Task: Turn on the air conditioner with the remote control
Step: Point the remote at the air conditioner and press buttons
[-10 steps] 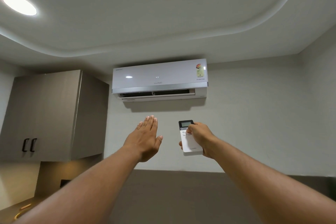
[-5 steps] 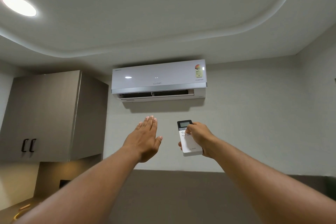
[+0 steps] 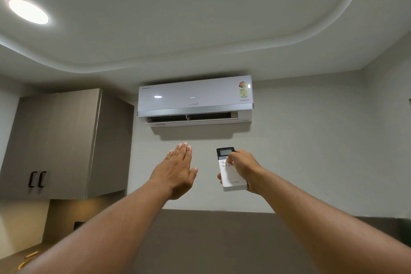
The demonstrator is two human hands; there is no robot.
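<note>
A white wall-mounted air conditioner (image 3: 195,101) hangs high on the wall, its bottom louvre open and two small lights showing on its front panel. My right hand (image 3: 243,168) holds a white remote control (image 3: 231,179) with a dark screen at its top, raised and pointed toward the unit. The thumb rests on the buttons just below the screen. My left hand (image 3: 179,169) is held up flat below the unit, fingers together and straight, holding nothing.
A grey wall cabinet (image 3: 57,142) with two black handles stands at the left. Two round ceiling lights (image 3: 27,11) shine above. A dark panel (image 3: 200,240) runs along the lower wall.
The view has tilted slightly, so the air conditioner sits a little lower in the frame. Two small lights now show on its front panel. Both hands stay almost where they were.
</note>
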